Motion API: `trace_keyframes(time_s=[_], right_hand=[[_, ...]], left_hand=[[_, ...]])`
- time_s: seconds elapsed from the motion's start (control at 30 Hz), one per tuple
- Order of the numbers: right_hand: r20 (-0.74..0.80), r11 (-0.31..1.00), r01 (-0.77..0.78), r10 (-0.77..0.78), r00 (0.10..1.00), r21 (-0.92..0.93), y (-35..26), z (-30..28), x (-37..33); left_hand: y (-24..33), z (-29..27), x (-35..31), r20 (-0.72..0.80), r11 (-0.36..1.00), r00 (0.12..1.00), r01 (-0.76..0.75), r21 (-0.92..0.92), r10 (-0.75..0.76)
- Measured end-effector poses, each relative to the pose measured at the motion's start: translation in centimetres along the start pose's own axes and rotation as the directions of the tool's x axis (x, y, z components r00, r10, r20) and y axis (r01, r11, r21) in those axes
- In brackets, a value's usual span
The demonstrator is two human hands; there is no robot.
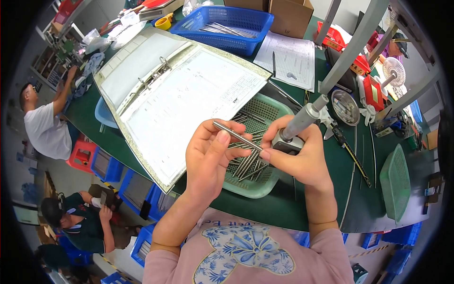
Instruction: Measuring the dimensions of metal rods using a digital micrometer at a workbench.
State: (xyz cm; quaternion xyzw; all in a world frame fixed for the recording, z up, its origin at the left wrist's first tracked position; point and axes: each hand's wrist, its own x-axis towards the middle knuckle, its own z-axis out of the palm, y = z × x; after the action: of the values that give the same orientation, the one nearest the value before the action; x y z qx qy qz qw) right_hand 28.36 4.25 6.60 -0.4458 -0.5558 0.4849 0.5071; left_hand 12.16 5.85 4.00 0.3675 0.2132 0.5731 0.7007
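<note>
A thin metal rod [236, 135] is pinched between the thumb and fingers of my left hand [204, 161]. It slants down to the right, and its lower end meets the thumb of my right hand [307, 161]. That hand is wrapped round a micrometer [301, 122], whose grey barrel points up and to the right. My fingers hide most of its frame and its measuring gap. Below both hands stands a pale green basket [259, 190] with many similar metal rods [245, 166] lying loosely in it.
An open ring binder [175, 94] with a drawing leans left of the basket. A blue basket [255, 21] of rods stands behind. Calipers [352, 154], a metal bowl [345, 108] and another green basket [395, 184] lie to the right. Two people [45, 123] work at left.
</note>
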Motion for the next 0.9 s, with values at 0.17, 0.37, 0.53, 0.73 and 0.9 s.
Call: trace_keyframes(time_s=[0.17,0.37,0.53,0.73,0.9], right_hand=[[-0.097,0.993,0.101,-0.106,0.99,-0.056,0.9,0.4,0.0],[-0.126,0.98,0.168,-0.18,0.976,-0.102,0.8,0.8,-0.4],[-0.065,0.977,0.213,-0.215,0.975,-0.029,0.6,-0.1,-0.3],[0.105,0.692,-0.212,0.193,0.976,0.69,-0.1,-1.5,0.6],[0.227,0.627,-0.326,0.234,0.945,0.708,0.5,-1.3,1.0]], left_hand=[[-1.0,0.0,-0.7,-0.026,0.987,0.993,0.114,0.116,-0.112],[-1.1,0.0,-0.9,-0.058,0.984,0.983,0.177,0.027,-0.176],[-1.0,-0.3,-1.1,-0.044,0.99,0.989,0.141,0.03,-0.139],[-0.8,-0.6,-1.3,0.147,0.989,0.982,0.099,0.11,-0.115],[-0.8,-0.6,-1.5,0.248,0.985,0.958,0.117,0.123,-0.145]])
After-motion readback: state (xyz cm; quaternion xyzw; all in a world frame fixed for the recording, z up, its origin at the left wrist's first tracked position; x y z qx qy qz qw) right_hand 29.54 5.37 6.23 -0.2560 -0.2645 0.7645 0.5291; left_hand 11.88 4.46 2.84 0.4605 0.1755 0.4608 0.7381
